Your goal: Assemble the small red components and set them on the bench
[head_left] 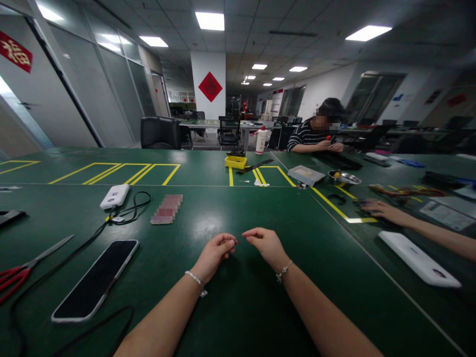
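Wht pillar [208,110]: red sign [210,87] on it, glass partition [84,89] to L, ceiling light [210,21] above, blk chair [160,133] front-L, wht wall [327,89] R.

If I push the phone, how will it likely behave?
The phone should stay stiff, being a flat, straight-edged slab. Lying on its broad back, it would probably slide rather than roll or tip. Its smooth-looking screen may be slippery.

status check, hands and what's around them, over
Left hand and right hand over green table, close together but apart; whether anything is held, unclear. Smartphone off to their left. Co-worker's hand off to the right.
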Motion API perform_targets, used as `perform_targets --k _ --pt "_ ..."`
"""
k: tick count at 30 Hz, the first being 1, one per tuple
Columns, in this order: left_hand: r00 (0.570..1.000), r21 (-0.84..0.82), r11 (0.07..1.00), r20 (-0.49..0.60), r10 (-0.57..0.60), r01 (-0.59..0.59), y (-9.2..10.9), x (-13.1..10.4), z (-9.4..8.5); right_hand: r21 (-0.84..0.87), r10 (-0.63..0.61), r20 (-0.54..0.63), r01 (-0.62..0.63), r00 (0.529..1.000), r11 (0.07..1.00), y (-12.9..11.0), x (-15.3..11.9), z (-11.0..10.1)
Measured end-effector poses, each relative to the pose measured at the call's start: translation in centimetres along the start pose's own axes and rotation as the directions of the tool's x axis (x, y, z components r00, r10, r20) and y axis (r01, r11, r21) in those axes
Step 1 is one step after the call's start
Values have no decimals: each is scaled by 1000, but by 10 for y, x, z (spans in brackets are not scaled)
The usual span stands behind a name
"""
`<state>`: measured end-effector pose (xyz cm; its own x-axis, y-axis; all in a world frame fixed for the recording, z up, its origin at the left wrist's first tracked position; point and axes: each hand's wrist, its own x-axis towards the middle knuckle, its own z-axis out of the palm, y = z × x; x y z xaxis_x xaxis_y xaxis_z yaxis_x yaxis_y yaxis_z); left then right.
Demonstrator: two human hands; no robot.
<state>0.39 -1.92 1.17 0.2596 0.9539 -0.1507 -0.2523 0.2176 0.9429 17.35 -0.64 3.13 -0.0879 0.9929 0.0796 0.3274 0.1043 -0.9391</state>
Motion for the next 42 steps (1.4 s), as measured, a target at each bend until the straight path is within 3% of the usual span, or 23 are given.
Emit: perform_targets --k 12,18,24,36,42 --pt "999 52 999 39 -14 12 -5 3 -1 82 -66 -37 69 997 994 3 -1 14" --pt "999 63 998 49 -1 -2 -3 2 0 35 -223 -56 225 973 974 -2 -7 21" --pt "999 72 997 50 -4 0 -2 1 2 130 -201 -9 200 980 971 3 -7 26" --pt "997 4 998 52 -63 63 2 0 1 -61 -357 56 360 932 931 -1 -11 20" --pt "997 -89 993 22 -75 77 -1 1 -1 -205 -477 78 482 876 852 -1 -13 19"
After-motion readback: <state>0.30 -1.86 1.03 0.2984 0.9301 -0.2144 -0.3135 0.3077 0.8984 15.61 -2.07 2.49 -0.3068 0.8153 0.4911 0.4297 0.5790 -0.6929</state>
